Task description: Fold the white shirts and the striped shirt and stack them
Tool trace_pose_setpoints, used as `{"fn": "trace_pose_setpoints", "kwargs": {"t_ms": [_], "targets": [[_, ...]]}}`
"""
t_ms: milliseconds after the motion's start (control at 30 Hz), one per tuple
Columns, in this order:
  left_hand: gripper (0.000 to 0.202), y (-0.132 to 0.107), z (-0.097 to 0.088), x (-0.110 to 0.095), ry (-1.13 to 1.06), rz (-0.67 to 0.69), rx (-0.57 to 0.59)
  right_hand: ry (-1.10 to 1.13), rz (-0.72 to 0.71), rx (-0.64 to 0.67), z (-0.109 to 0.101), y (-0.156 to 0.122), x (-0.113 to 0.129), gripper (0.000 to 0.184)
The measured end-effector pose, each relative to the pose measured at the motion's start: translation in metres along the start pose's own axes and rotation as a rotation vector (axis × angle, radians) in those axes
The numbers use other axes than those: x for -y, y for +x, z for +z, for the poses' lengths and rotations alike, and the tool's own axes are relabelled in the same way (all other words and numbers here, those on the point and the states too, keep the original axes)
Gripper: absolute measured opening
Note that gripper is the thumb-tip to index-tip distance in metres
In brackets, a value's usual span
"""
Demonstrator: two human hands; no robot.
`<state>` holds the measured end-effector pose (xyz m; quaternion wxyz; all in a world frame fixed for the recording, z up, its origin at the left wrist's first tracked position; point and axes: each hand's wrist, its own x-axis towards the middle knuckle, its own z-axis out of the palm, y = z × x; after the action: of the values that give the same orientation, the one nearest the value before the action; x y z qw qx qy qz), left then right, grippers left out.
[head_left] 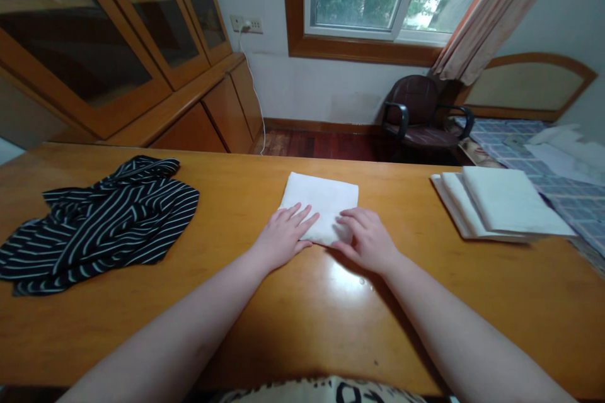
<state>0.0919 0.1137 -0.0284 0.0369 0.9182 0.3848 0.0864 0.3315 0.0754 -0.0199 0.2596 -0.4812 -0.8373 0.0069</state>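
Observation:
A white folded cloth (321, 195) lies flat on the wooden table (227, 302), straight in front of me. My left hand (286, 233) rests on its near left part, fingers spread out and flat. At the near right corner is my right hand (366, 236), its fingers bent and apart, with the fingertips on or just over the cloth and the thumb by the near edge. Neither hand lifts the cloth. Part of the cloth's near edge is hidden by my fingers.
A crumpled black garment with white stripes (118, 220) lies on the left. Several folded white cloths (505, 201) are stacked at the right end. Beyond the table stand a glass-door cabinet (184, 82), a dark armchair (418, 107) and a bed (510, 145).

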Motion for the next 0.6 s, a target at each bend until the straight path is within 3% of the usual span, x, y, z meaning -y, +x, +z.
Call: {"fn": "trace_pose_setpoints", "kwargs": {"t_ms": [100,367,600], "targets": [[0.050,0.000,-0.003,0.011,-0.097,0.046,-0.012,0.026,-0.164,0.116,0.006,-0.001,0.005,0.053],[0.044,-0.003,-0.005,0.051,-0.269,0.146,0.074,0.214,-0.127,0.074,0.018,0.001,-0.011,0.027],[0.049,-0.005,-0.007,0.063,-0.331,0.150,0.134,0.300,-0.158,0.087,0.011,0.003,-0.019,0.026]]}}
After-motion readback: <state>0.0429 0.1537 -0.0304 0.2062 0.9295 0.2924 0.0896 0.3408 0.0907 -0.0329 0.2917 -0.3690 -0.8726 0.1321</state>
